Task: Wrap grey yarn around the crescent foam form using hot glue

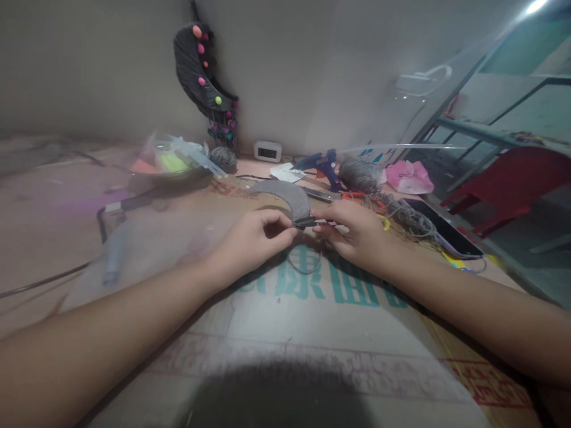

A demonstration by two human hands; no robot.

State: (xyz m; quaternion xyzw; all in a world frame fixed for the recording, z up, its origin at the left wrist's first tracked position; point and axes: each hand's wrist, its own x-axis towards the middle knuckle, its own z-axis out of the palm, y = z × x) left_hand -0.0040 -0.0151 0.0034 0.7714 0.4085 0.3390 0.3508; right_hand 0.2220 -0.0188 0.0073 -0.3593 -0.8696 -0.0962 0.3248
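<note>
A crescent [292, 194] wrapped in grey yarn is raised a little over the cardboard, its lower tip between my two hands. My left hand [254, 238] pinches that tip between thumb and fingers. Just to the right, my right hand [352, 232] is closed, thumb and fingertips pinching grey yarn by the dark end of the crescent. A loose loop of yarn [306, 271] hangs beneath the fingertips. The exact hold of the right fingers is partly hidden.
Behind the hands are a blue glue gun [328, 166], a white digital clock [267, 151], scissors [352, 195] and balls of grey yarn [357, 173]. A phone [441, 229] lies right, a bowl [173, 175] left. A decorated dark crescent [190, 65] hangs on the wall.
</note>
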